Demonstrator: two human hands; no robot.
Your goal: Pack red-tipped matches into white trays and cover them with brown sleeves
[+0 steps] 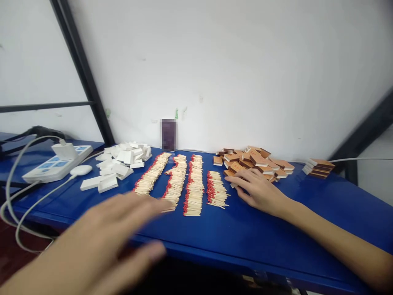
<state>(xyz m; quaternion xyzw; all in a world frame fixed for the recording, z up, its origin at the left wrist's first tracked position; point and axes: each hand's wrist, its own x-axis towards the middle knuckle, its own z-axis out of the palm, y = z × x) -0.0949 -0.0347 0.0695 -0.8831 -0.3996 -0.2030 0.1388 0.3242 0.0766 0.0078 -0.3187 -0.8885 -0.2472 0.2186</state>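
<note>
Several rows of red-tipped matches (193, 184) lie on a blue table (245, 233). My left hand (116, 233) hovers blurred near the front edge, fingers stretched out and apart, its tips reaching the near ends of the match rows. My right hand (258, 188) rests flat on the table with fingers extended, touching the near edge of a pile of orange matchbox sleeves (251, 162). A heap of white inner trays (123, 162) sits left of the matches.
A white power strip (55, 164) with a plug and grey cables lies at the far left. A small stack of orange boxes (319, 167) stands at the right. A dark object (168, 134) leans on the white wall. Black frame bars rise behind.
</note>
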